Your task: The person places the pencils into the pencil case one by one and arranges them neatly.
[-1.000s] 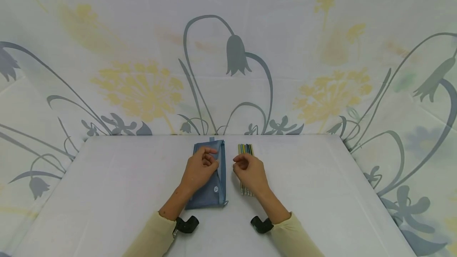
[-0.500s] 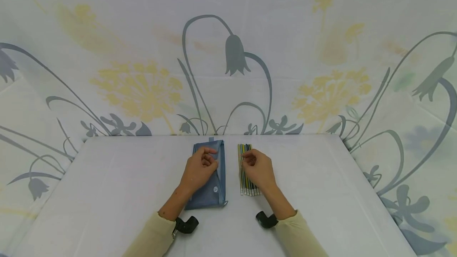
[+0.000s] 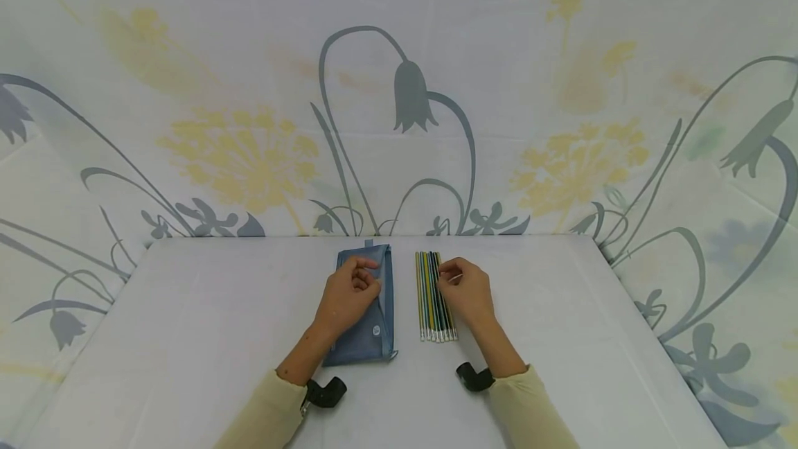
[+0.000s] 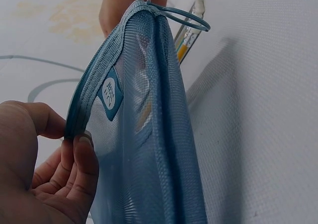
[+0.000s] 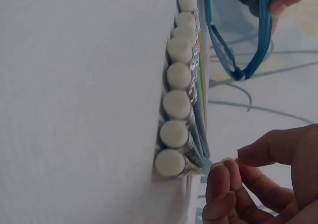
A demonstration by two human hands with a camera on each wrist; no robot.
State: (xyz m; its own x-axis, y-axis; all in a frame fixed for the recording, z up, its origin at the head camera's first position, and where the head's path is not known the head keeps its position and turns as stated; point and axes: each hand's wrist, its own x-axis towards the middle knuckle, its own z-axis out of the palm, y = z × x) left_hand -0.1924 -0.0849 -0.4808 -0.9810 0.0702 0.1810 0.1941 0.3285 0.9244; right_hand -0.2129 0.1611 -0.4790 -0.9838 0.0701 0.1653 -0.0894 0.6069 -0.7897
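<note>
A blue mesh pencil case (image 3: 358, 344) with a zip lies lengthwise at the middle of the table. My left hand (image 3: 346, 300) pinches its zip edge between thumb and fingers, lifting the mouth a little; inside, the left wrist view shows only blurred shapes through the mesh. To the right lies a flat row of several striped pencils (image 3: 430, 300), their white erasers (image 5: 177, 105) towards me. Beside the rightmost pencil my right hand (image 3: 469, 293) is loosely curled, with thumb and fingertips right at its edge. All the pencils lie side by side on the table.
The white table (image 3: 218, 324) runs back to a hanging cloth (image 3: 499, 33) printed with grey and yellow flowers. Black wrist cameras, such as the right one (image 3: 475, 377), sit low near the tabletop. A zip-pull ring (image 4: 184, 18) sticks out from the case's near corner.
My right hand has moved right across the pencils to the row's right edge, uncovering most of them. The left hand and the pencil case have stayed in place.
</note>
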